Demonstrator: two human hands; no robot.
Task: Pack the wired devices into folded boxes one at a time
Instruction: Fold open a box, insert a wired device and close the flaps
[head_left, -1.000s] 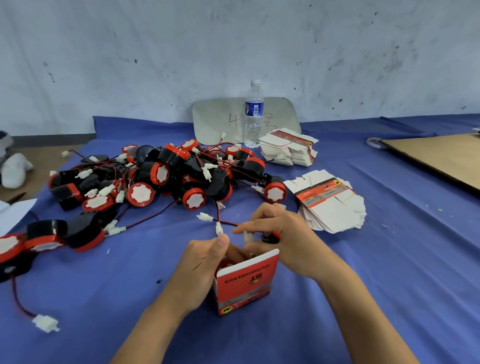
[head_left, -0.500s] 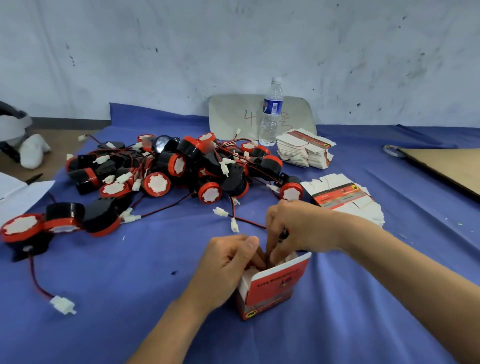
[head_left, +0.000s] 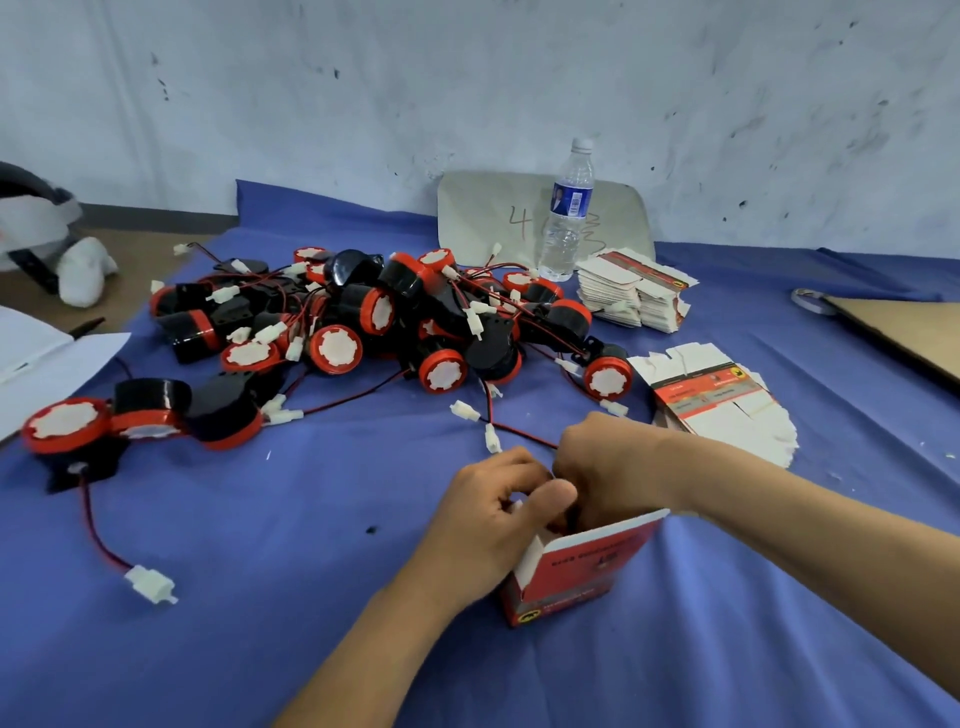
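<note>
A small red and white folded box (head_left: 582, 569) stands upright on the blue cloth (head_left: 260, 519) near the front, its top open. My left hand (head_left: 493, 525) grips the box's left side, thumb at the rim. My right hand (head_left: 602, 467) reaches down into the open top, fingers curled and hidden inside; a device is not visible there. A red and black wire (head_left: 519, 431) with white connectors runs from my right hand toward the heap of black and red wired devices (head_left: 363, 322).
Flat unfolded boxes lie in two stacks, one on the right (head_left: 722, 405) and one further back (head_left: 634, 291). A water bottle (head_left: 566, 213) stands before a grey board. Loose devices (head_left: 104, 421) lie at left. A cardboard sheet (head_left: 904, 327) is far right.
My right hand has gone from above the box down into its open top, drawing the wire along. The left hand keeps its grip on the box. The camera view has shifted.
</note>
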